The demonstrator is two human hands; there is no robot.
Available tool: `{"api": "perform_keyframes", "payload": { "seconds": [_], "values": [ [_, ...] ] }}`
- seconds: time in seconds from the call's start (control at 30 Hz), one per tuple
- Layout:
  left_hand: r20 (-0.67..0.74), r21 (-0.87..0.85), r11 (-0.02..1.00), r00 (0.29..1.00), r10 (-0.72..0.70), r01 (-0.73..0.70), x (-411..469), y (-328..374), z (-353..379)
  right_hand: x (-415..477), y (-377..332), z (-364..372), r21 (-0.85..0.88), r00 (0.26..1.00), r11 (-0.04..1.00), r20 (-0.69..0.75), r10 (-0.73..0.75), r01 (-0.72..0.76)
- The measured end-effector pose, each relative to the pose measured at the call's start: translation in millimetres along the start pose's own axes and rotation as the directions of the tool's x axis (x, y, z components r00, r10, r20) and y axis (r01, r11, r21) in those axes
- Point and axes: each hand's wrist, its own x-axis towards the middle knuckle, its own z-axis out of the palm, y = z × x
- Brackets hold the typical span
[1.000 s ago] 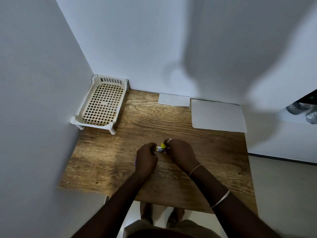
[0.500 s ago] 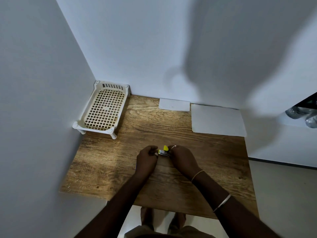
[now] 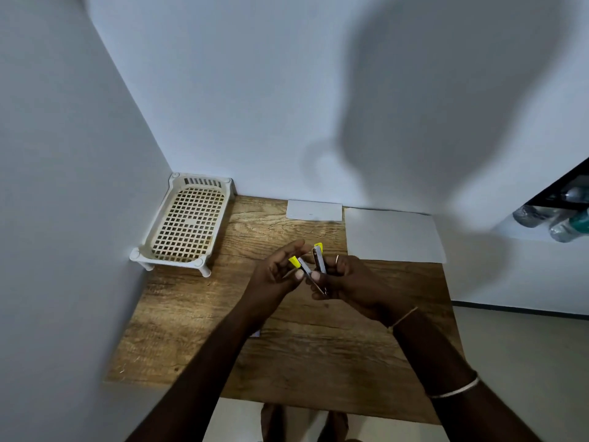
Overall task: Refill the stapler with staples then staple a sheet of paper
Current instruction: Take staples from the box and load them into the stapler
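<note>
Left hand point(image 3: 274, 277) pinches one yellow-tipped metal arm of the small stapler point(image 3: 308, 272), which is splayed open in a V above the grained wooden table point(image 3: 197, 317). The right hand point(image 3: 349, 282) curls round the other arm. A flat white paper sheet point(image 3: 392, 235) lies beyond, against the wall.

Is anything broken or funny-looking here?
Only the stapler stands out. It gapes open in a V with its two yellow-tipped halves spread apart, and the left hand and right hand hold it above the wooden table. It is probably open for refilling, not broken. The large paper sheet lies flat.
</note>
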Motion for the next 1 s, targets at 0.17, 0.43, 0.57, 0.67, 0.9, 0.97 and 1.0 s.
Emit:
{"api": "perform_keyframes", "payload": {
  "seconds": [0.17, 0.43, 0.57, 0.67, 0.9, 0.97, 1.0],
  "values": [
    [0.066, 0.043, 0.997, 0.996, 0.065, -0.068, 4.4, 16.9, 0.4, -10.7, -16.1, -2.2, -0.200, 0.995, 0.976, -0.020, -0.093, 0.087],
    [-0.012, 0.102, 0.984, 0.989, 0.145, -0.143, 8.9, 19.2, 9.4, -26.2, -23.5, 0.0, -0.489, 0.986, 0.858, 0.028, -0.163, 0.156],
    [-0.082, 0.142, 0.966, 0.969, 0.231, -0.218, 8.4, 18.1, 17.6, -26.7, -20.2, -0.7, -0.583, 0.982, 0.798, -0.002, -0.190, 0.153],
    [-0.112, 0.175, 0.953, 0.957, 0.269, -0.248, 7.3, 16.3, 22.7, -25.7, -19.4, -0.6, -0.585, 0.982, 0.797, -0.006, -0.187, 0.148],
    [-0.071, 0.171, 0.967, 0.976, 0.205, -0.191, 3.4, 15.1, 21.4, -29.0, -20.5, -5.2, -0.401, 0.987, 0.908, -0.046, -0.155, 0.124],
    [-0.040, 0.168, 0.972, 0.984, 0.176, -0.167, 3.1, 14.5, 20.3, -30.1, -16.9, -8.6, -0.328, 0.986, 0.939, -0.086, -0.142, 0.107],
    [-0.022, 0.172, 0.973, 0.987, 0.158, -0.152, 3.0, 13.7, 19.9, -30.6, -14.4, -9.4, -0.320, 0.985, 0.942, -0.101, -0.136, 0.098]
  ]
}}
